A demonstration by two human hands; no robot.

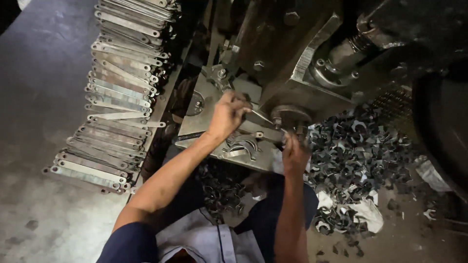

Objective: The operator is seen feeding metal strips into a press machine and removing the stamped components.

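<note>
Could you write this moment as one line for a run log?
left hand: holds metal strip at press die | right hand: beside die | strip stack left | stamped pieces right

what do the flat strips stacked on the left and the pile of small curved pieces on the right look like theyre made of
The flat strips look like bare sheet metal, probably steel: thin, pale grey, dull sheen, punched holes at the ends. The curved pieces seem to be the same metal but darker, with glinting edges. The left hand holds a similar shiny strip at the dark, greasy-looking machine.
</note>
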